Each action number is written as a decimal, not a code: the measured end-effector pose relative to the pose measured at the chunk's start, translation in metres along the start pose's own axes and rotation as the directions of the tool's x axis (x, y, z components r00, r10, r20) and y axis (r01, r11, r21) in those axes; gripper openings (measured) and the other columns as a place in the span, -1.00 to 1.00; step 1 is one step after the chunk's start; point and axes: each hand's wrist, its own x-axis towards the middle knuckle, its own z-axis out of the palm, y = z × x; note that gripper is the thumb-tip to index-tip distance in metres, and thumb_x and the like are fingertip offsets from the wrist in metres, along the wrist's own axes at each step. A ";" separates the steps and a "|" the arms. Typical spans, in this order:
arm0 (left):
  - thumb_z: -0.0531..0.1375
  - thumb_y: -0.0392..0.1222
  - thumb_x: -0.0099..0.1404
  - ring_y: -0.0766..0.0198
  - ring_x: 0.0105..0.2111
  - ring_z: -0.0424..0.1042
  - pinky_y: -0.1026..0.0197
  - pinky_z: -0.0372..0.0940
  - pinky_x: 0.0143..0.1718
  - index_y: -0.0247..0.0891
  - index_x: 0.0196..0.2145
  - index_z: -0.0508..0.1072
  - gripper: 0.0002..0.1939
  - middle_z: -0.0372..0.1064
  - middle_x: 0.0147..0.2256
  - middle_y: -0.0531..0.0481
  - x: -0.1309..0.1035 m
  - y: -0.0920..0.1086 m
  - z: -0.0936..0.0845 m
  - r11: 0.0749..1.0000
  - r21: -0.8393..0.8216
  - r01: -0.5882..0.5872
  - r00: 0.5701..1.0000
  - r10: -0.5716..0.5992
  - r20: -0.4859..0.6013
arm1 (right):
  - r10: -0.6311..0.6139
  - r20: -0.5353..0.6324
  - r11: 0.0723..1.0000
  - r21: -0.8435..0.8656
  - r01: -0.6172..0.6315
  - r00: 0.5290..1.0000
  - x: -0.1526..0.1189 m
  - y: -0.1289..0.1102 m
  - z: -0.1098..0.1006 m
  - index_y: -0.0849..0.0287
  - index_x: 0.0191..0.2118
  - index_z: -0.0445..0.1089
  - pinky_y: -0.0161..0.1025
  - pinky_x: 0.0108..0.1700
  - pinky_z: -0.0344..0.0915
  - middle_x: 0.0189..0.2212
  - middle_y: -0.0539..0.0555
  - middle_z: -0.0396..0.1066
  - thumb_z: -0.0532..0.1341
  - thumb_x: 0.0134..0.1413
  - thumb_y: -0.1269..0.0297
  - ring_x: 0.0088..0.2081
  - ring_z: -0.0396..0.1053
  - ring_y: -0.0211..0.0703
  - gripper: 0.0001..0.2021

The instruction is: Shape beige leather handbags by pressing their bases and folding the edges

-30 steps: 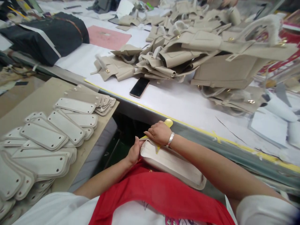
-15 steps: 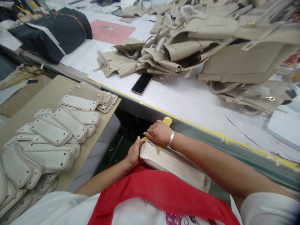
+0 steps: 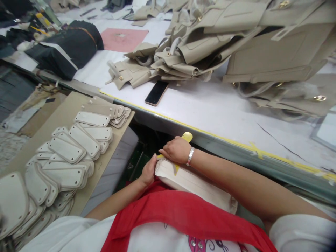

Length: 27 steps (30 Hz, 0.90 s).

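A cream, box-shaped bag piece [image 3: 199,185] rests across my lap against the red apron, one end up by my hands. My left hand [image 3: 149,172] is closed at that near end, thumb up along its edge. My right hand [image 3: 176,150], with a silvery bracelet at the wrist, is wrapped round a yellow round-ended tool [image 3: 187,136] over the top edge. A pointed yellow part sticks out below that hand, and a thin yellow strip shows between both hands. My fingers hide the tool's middle, so its exact kind is unclear.
Left, a brown board [image 3: 105,168] carries stacked pale panels with holes [image 3: 65,149]. The white worktable [image 3: 204,105] ahead has a yellow-taped edge. On it lie a phone [image 3: 156,93], heaped beige bags [image 3: 204,52], a pink sheet [image 3: 123,39] and a black bundle [image 3: 68,49].
The view has shifted slightly, so the panels and board sit further right. Both hands keep nearly the same place and grip. The raised fold beside my right hand now looks flatter.
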 end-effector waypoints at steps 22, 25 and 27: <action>0.19 -0.02 0.16 0.16 -0.15 0.35 0.20 0.19 -0.12 -0.32 -0.08 0.40 -0.58 0.39 -0.11 -0.15 0.010 0.030 -0.009 0.996 0.058 -0.062 0.886 0.028 0.462 | 0.451 0.209 0.893 -0.094 -0.441 0.868 -0.046 -0.032 -0.027 0.22 -0.38 0.49 -0.18 -0.32 0.22 -0.39 0.26 0.47 -0.23 0.21 -0.06 -0.29 0.42 0.05 -0.36; 0.25 -0.02 0.08 0.16 -0.20 0.37 0.20 0.19 -0.14 -0.34 -0.09 0.42 -0.53 0.41 -0.14 -0.16 0.022 0.044 -0.015 0.980 0.196 -0.036 0.858 -0.070 0.509 | 0.588 0.169 0.806 -0.037 -0.591 0.791 -0.063 -0.039 -0.039 0.24 -0.36 0.45 -0.23 -0.34 0.19 -0.41 0.25 0.45 -0.18 0.20 -0.06 -0.32 0.41 -0.01 -0.42; 0.25 -0.03 0.06 0.18 -0.25 0.38 0.21 0.21 -0.21 -0.35 -0.13 0.46 -0.55 0.44 -0.22 -0.14 0.031 0.056 -0.017 0.933 0.349 -0.091 0.844 -0.114 0.524 | 0.620 0.177 0.757 0.121 -0.642 0.764 -0.085 -0.045 -0.048 0.24 -0.32 0.40 -0.28 -0.38 0.16 -0.42 0.19 0.44 -0.16 0.21 -0.04 -0.39 0.37 -0.10 -0.47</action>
